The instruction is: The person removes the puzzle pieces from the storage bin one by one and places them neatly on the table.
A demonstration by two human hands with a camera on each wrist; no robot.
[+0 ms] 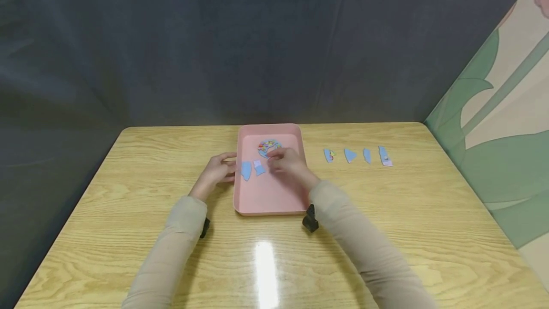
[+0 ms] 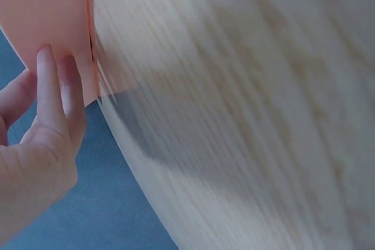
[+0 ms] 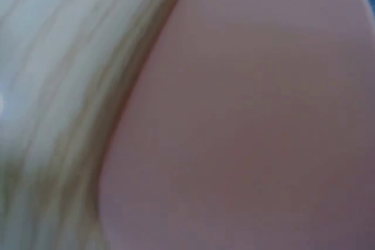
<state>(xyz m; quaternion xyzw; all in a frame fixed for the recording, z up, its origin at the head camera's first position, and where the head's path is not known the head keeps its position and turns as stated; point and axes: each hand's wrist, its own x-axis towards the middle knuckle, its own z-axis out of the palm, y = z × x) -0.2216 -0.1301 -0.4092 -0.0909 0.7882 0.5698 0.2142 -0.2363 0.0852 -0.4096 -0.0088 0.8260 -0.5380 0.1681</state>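
A pink tray (image 1: 270,206) lies on the table, and in its upper part is a partly joined round of flat blue puzzle pieces (image 1: 264,144) with colourful print. My right hand (image 1: 288,162) reaches over the tray from the right, its fingertips right at the round's lower edge. I cannot tell whether they pinch a piece. Two loose pieces lie left of that hand: a plain blue one (image 1: 246,170) and a blue and lilac one (image 1: 259,168). Against the tray's left wall rest the extended fingers of my left hand (image 1: 218,169); the left wrist view shows them touching its outside.
To the right of the tray, several more pieces lie in a row on the wooden table (image 1: 429,204), among them a triangular one (image 1: 350,155) and a long one (image 1: 384,155). A dark curtain (image 1: 274,46) hangs behind the table. A leaf-patterned wall (image 1: 506,156) borders the right side.
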